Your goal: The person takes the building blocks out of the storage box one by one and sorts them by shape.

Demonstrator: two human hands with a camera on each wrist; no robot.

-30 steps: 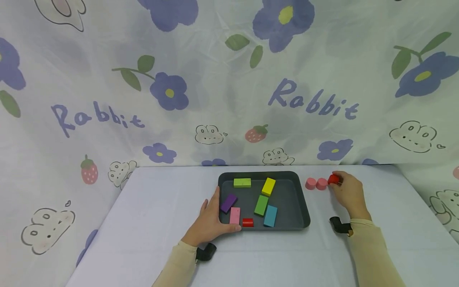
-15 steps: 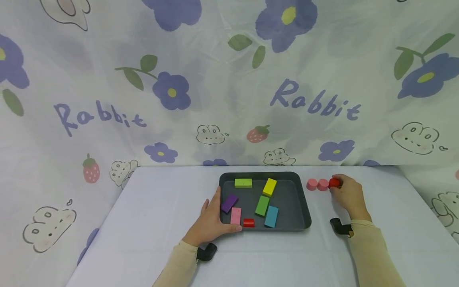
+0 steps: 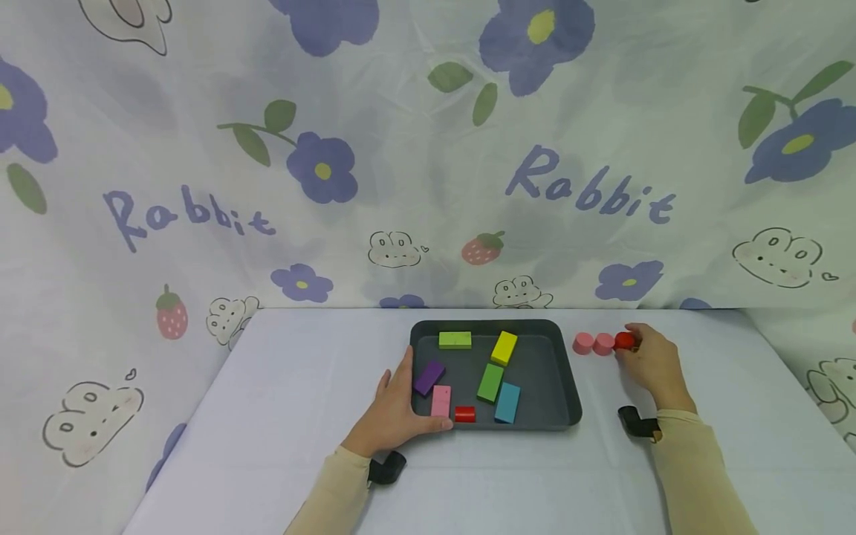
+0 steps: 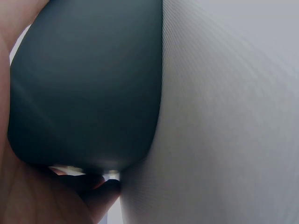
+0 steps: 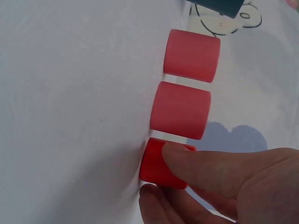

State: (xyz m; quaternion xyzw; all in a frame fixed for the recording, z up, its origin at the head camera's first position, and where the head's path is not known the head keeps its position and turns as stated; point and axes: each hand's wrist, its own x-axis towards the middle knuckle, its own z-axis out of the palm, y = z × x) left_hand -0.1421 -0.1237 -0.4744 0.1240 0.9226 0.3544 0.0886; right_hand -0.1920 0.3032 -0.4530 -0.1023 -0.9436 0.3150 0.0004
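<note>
A dark grey tray [image 3: 543,386] lies on the table with coloured blocks in it. My left hand [image 3: 391,416] holds its front left corner, thumb along the front rim and fingers against the left side. Close up in the left wrist view, the tray's wall [image 4: 88,84] hides much of that hand. Right of the tray, my right hand [image 3: 655,364] pinches a red cylinder [image 5: 159,163] between thumb and fingers. That cylinder stands on the table at the right end of a row, beside two pink cylinders [image 5: 181,110], [image 5: 192,55].
Inside the tray are lime [image 3: 455,340], yellow [image 3: 504,348], purple [image 3: 429,378], pink [image 3: 441,402], green [image 3: 490,383] and blue [image 3: 507,403] blocks, plus a red cylinder [image 3: 465,414] on its side. A printed curtain [image 3: 428,186] rises behind the white table [image 3: 307,371].
The right hand has brought the red cylinder slightly left and down, close beside the nearer pink cylinder. The left hand stays on the tray. The head view has shifted slightly.
</note>
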